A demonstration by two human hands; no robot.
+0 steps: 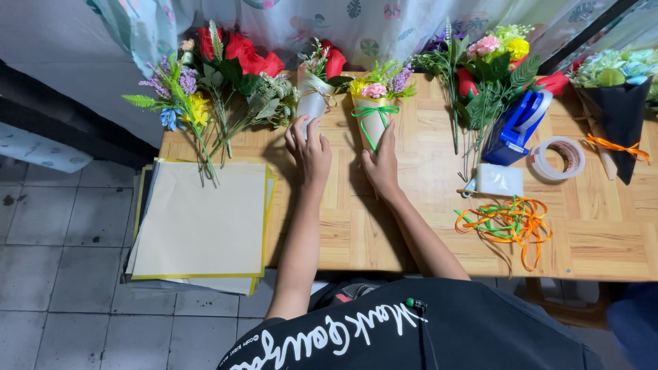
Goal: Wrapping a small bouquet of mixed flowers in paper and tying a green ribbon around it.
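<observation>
- The left hand [310, 152] lies open and flat, fingertips touching the white cone [312, 103].
- The right hand [381, 164] grips the tan cone [371, 123] on the bench [425, 226].

Bright blooms, tan paper cones and neon ribbon on a pale wooden tabletop [425, 226].

A tan cone bouquet [373, 113] under the right hand [381, 168] carries yellow, pink and purple flowers and a green ribbon bow; the white cone bouquet [317, 92] by the left hand [310, 152] holds a red rose. Red roses [240, 55] and purple-yellow sprigs [179, 96] lie at the tabletop's far left corner above beige sheets [202, 219] edged in yellow. A blue tape dispenser [519, 127], orange and green ribbons [507, 223] and a black-wrapped bouquet [620, 103] with an orange tie sit towards the right edge.
</observation>
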